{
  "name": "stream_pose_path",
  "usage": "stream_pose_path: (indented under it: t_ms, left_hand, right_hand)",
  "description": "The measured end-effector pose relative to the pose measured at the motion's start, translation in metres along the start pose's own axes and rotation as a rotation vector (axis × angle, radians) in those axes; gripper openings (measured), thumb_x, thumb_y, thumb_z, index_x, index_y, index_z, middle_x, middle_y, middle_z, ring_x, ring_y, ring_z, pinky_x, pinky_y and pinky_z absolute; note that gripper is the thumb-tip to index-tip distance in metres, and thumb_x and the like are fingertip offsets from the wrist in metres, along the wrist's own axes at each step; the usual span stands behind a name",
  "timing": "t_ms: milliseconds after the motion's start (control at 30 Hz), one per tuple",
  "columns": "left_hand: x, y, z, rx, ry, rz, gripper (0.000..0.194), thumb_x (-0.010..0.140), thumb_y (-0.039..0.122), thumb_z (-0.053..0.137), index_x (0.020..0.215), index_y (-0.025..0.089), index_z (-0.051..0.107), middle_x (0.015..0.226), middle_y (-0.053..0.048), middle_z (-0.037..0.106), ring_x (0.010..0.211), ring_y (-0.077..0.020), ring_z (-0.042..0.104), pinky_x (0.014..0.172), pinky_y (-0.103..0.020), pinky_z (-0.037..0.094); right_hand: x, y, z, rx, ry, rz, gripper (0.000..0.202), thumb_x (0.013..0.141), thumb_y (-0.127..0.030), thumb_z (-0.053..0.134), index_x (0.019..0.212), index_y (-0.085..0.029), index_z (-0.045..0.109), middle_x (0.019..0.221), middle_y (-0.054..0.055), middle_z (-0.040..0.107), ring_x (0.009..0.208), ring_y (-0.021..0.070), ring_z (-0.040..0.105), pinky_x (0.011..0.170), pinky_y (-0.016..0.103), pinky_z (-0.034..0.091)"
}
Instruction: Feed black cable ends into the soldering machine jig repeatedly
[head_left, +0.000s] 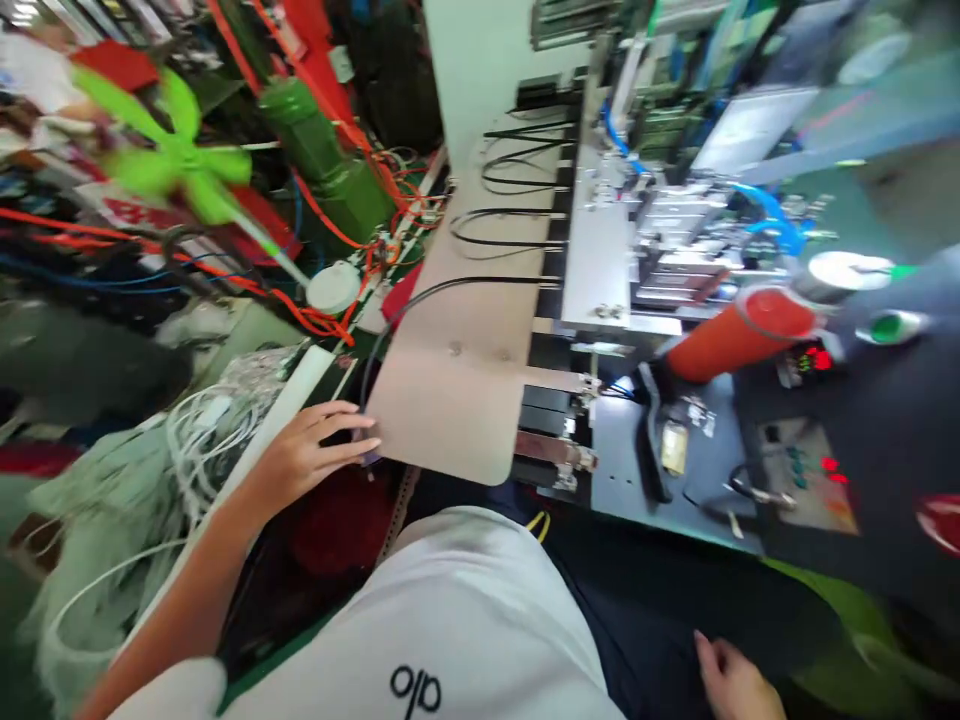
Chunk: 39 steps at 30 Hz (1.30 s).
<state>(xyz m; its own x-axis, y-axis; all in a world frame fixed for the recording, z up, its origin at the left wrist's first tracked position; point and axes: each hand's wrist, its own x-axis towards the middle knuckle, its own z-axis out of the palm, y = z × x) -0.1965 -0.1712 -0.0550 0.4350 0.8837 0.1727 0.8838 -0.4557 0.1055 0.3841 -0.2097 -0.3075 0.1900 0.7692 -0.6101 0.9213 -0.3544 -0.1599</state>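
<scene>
My left hand [319, 447] is at the left front corner of a pale flat metal plate [450, 410]. Its fingers close around the near end of a black cable [420, 297], which curves back over the plate to a dark strip. A small dark end piece shows just below the fingertips, too blurred to make out. Farther back, more black cables [510, 212] lie in loops on the plate, their ends at the same strip. Low at the right, my right hand [735, 682] rests by my dark-clothed leg, partly cut off by the frame, fingers loosely apart with nothing visible in them.
Right of the plate stands a machine with metal blocks [675, 235], blue tubes and an orange-red cylinder [739, 330]. A green fan [184, 160] and orange cords [315, 318] are at left. White cables [202, 440] lie on wrapped bundles beside my left arm.
</scene>
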Motion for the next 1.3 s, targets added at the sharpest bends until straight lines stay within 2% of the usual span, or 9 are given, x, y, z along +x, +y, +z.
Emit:
stream_pose_path:
  t_ms: [233,400,467,567,667,733,833,967,1300]
  left_hand:
    - [0.025,-0.022,-0.009,-0.261,0.113,-0.029,0.029,0.089,0.014,0.053,0.100,0.036,0.068,0.097,0.008,0.069,0.110,-0.0211,0.061,0.092,-0.039,0.051]
    - [0.084,-0.016,-0.018,-0.373,0.542,-0.214,0.011,0.089,0.029,0.057,0.095,0.033,0.066,0.092,0.006,0.065,0.086,-0.0167,0.062,0.077,-0.042,0.051]
    - [0.118,-0.011,-0.020,-0.356,0.593,-0.189,0.018,0.095,0.031,0.050,0.099,0.024,0.066,0.091,0.001,0.063,0.081,-0.0128,0.059,0.068,-0.038,0.047]
    - [0.174,0.005,-0.021,-0.291,0.420,-0.042,0.024,0.096,0.031,0.051,0.097,0.014,0.068,0.090,-0.003,0.062,0.078,-0.0100,0.057,0.065,-0.030,0.043]
    - [0.218,0.030,-0.017,-0.306,0.089,0.134,0.022,0.094,0.030,0.053,0.094,0.016,0.070,0.089,-0.003,0.063,0.072,-0.0095,0.057,0.063,-0.023,0.043]
    - [0.237,0.049,-0.012,-0.341,-0.130,0.226,0.025,0.096,0.028,0.048,0.094,0.017,0.070,0.087,-0.003,0.065,0.072,-0.0106,0.058,0.064,-0.022,0.042]
    - [0.251,0.071,-0.008,-0.374,-0.334,0.313,0.024,0.096,0.025,0.047,0.096,0.019,0.070,0.086,-0.002,0.067,0.072,-0.0116,0.060,0.064,-0.021,0.040]
    - [0.254,0.083,-0.002,-0.463,-0.369,0.335,0.021,0.095,0.024,0.050,0.094,0.019,0.070,0.083,-0.001,0.066,0.064,-0.0095,0.057,0.060,-0.020,0.036]
    - [0.252,0.073,0.015,-0.546,-0.310,0.282,0.024,0.096,0.028,0.050,0.090,0.017,0.070,0.082,-0.002,0.064,0.066,-0.0087,0.057,0.061,-0.019,0.038]
  right_hand:
    - [-0.023,-0.023,-0.005,-0.041,-0.041,-0.006,0.030,0.093,-0.024,0.038,0.072,-0.020,0.059,0.079,0.013,0.072,0.081,0.0278,0.069,0.065,0.031,0.041]
    - [-0.034,-0.036,-0.024,-0.021,-0.152,-0.048,0.026,0.090,-0.017,0.046,0.068,-0.019,0.058,0.076,0.011,0.071,0.075,0.0238,0.068,0.063,0.029,0.040]
    - [-0.042,-0.057,-0.050,-0.042,-0.173,-0.046,0.021,0.087,-0.012,0.049,0.070,-0.019,0.060,0.076,0.010,0.070,0.072,0.0241,0.067,0.060,0.029,0.040]
    - [-0.054,-0.112,-0.100,0.181,0.018,-0.446,0.016,0.091,-0.019,0.051,0.078,-0.020,0.061,0.075,0.005,0.067,0.069,0.0203,0.064,0.062,0.028,0.042]
    - [-0.054,-0.182,-0.149,0.591,0.409,-0.824,0.016,0.096,-0.025,0.049,0.087,-0.021,0.061,0.082,0.003,0.066,0.074,0.0159,0.062,0.071,0.026,0.046]
    - [-0.047,-0.223,-0.173,0.685,0.599,-0.888,0.013,0.095,-0.021,0.051,0.087,-0.020,0.061,0.080,0.002,0.064,0.074,0.0145,0.060,0.070,0.025,0.045]
    - [-0.029,-0.262,-0.192,0.744,0.703,-0.916,0.011,0.093,-0.018,0.054,0.090,-0.019,0.064,0.077,0.002,0.061,0.072,0.0140,0.057,0.068,0.025,0.044]
    - [-0.013,-0.280,-0.198,0.789,0.660,-0.945,0.010,0.090,-0.015,0.059,0.096,-0.018,0.067,0.080,0.002,0.061,0.070,0.0134,0.056,0.064,0.025,0.045]
    - [-0.002,-0.288,-0.199,0.819,0.634,-0.993,0.012,0.091,-0.018,0.060,0.094,-0.019,0.071,0.082,0.003,0.065,0.073,0.0135,0.059,0.065,0.025,0.048]
